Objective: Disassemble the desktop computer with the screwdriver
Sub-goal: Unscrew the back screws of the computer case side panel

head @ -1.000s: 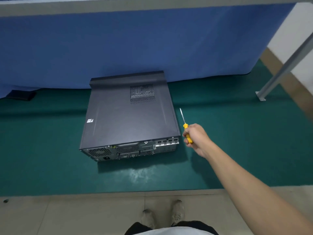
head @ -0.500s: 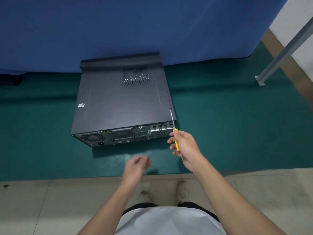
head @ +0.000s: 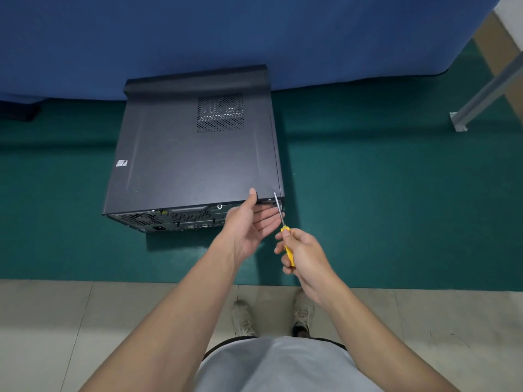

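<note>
A dark grey desktop computer [head: 192, 154] lies on its side on the green mat [head: 382, 193], its rear panel with ports and a fan grille facing me. My left hand [head: 249, 222] rests against the rear right corner of the case, thumb on the top edge and straight fingers across the rear panel. My right hand [head: 302, 254] grips the yellow handle of a screwdriver [head: 283, 222]. The metal shaft points up and away, and its tip sits at the rear right corner of the case, beside my left fingers.
A blue curtain [head: 254, 35] hangs right behind the computer. A grey metal leg [head: 486, 91] with a foot plate stands at the far right. A dark object [head: 19, 111] lies at the left edge. Tiled floor [head: 56, 321] and my shoes lie below the mat.
My left hand has come up from near my body and now touches the rear corner of the case. My right hand brought the screwdriver in to that corner. The view has dropped closer.
</note>
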A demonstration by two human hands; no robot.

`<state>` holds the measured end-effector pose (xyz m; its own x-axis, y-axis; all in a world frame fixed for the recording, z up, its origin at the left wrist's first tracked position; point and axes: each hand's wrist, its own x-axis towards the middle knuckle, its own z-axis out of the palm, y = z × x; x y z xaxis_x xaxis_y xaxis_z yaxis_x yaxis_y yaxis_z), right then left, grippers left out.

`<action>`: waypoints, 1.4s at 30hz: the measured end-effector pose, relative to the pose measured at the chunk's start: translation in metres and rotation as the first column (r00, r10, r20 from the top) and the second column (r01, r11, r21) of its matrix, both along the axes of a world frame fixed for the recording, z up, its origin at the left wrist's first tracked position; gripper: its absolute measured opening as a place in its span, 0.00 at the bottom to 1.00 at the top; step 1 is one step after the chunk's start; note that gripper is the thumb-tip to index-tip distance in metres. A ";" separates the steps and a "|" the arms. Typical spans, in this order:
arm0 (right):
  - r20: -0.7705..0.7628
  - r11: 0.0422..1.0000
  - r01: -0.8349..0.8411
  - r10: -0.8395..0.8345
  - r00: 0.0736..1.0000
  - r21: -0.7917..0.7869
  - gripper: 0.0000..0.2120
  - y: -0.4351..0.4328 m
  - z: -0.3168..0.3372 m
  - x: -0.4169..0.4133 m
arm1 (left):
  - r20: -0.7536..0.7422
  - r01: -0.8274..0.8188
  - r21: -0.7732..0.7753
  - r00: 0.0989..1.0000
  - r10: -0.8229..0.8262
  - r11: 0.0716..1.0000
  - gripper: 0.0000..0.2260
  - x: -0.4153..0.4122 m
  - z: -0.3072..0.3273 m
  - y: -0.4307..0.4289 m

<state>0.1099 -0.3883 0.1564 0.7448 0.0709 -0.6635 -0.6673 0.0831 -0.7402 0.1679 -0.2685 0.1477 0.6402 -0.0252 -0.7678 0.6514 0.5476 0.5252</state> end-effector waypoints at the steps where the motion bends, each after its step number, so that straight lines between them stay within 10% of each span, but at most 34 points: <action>1: -0.003 1.000 0.000 0.000 1.000 0.007 0.10 -0.001 0.000 -0.001 | -0.002 0.007 0.001 1.000 -0.007 1.000 0.23 0.001 0.000 0.000; 23: -0.163 0.906 0.196 -0.143 0.976 0.375 0.11 0.004 -0.009 -0.015 | 0.006 0.067 0.015 0.998 -0.067 0.998 0.21 0.004 0.002 0.001; 42: -0.477 0.369 0.478 -0.100 0.873 0.797 0.12 0.014 -0.027 -0.018 | 0.018 0.096 0.046 0.995 -0.097 0.994 0.22 0.004 0.004 0.004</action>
<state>0.0915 -0.3741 0.1296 0.6202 0.5646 -0.5445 -0.6141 0.7814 0.1107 0.1718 -0.2641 0.1515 0.6518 -0.0535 -0.7565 0.6891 0.4582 0.5614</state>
